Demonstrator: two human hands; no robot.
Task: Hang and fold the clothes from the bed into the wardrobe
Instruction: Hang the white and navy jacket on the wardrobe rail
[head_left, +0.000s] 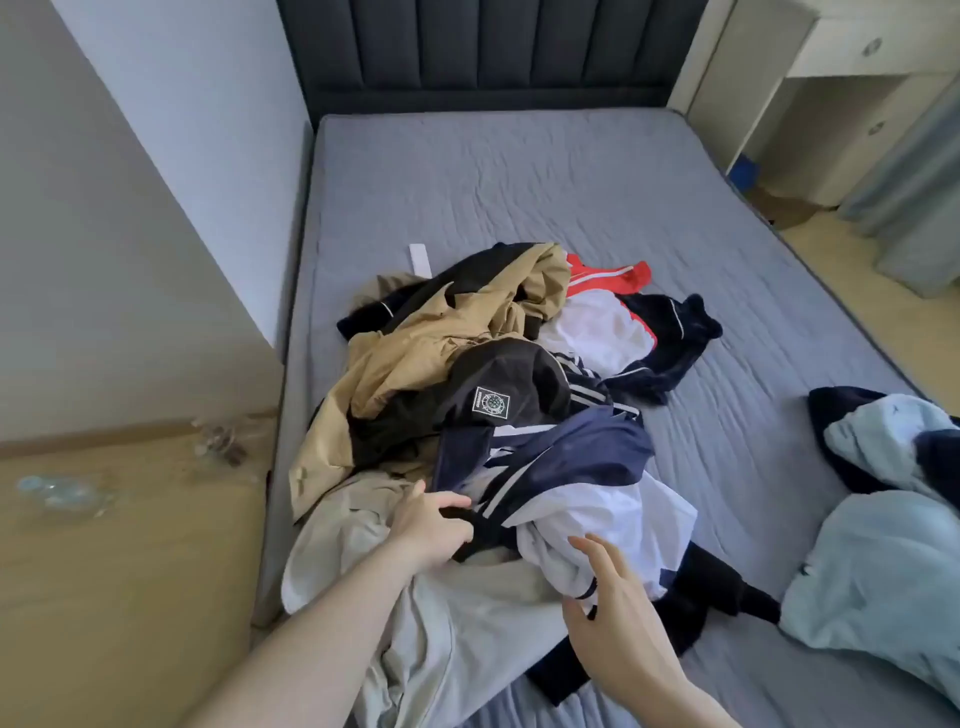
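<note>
Free: bare bed across the upper frame, and a strip right of centre between pile and blue heap
Blocked: clothes pile fills the centre
Blocked right: blue heap at the edge
Left: wall hard beside the bed

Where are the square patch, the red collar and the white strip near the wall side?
square patch (490, 402), head view, centre of the badge on the dark garment
red collar (636, 273), head view, its red edge
white strip (420, 260), head view, its middle
</note>
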